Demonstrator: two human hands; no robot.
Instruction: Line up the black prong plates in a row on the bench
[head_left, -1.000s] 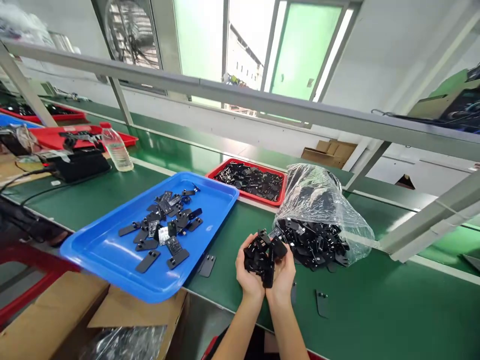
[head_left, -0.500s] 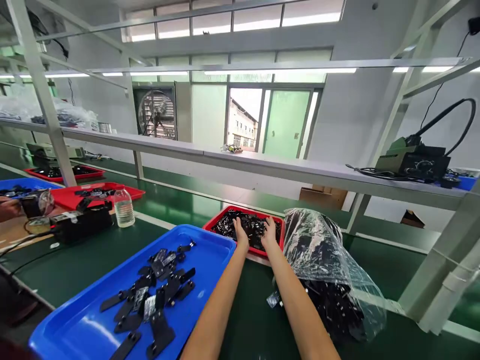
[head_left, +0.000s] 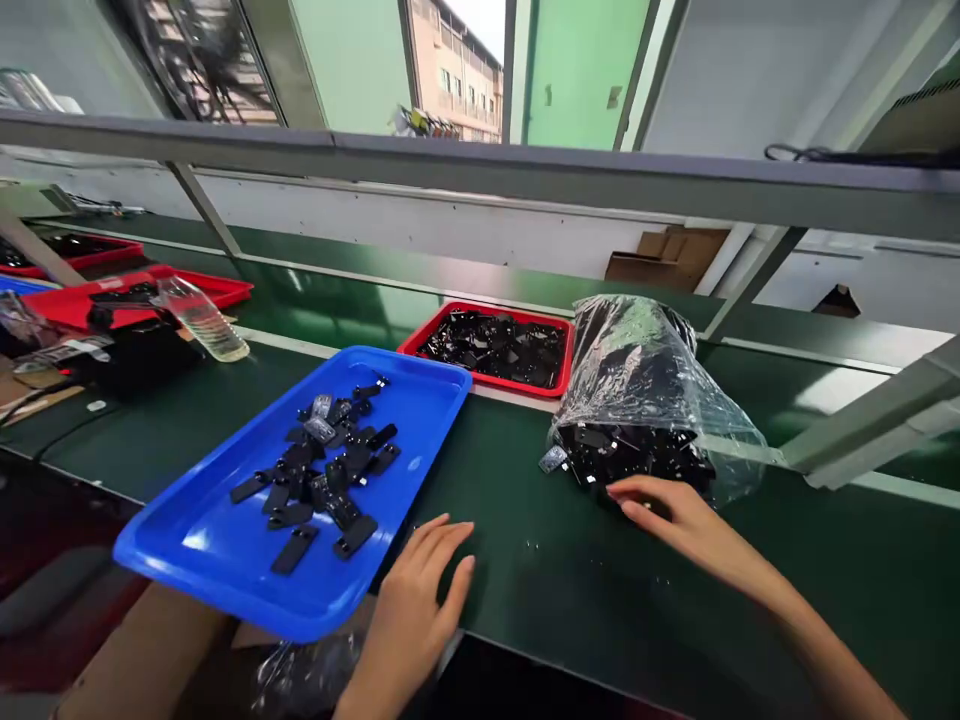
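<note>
With right hand (head_left: 679, 515) at small flat black parts (head_left: 600, 448) by clear plastic bag (head_left: 630, 375), right, cannot tell whether grasping; with left hand (head_left: 418, 588) released, near blue rectangular tray (head_left: 214, 565).

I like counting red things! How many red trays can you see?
3: the middle tray beside the plastic bag, the left tray behind the bottle, and the far-left tray, cut off by the picture's edge. Others could be hidden.

Through the head camera I see a clear, crinkled plastic bag (head_left: 630, 365) lying on the green table (head_left: 540, 580), small black parts (head_left: 652, 450) heaped at its open mouth. Just left, a shallow red tray (head_left: 487, 378) lies flat, filled with black pieces.
</note>
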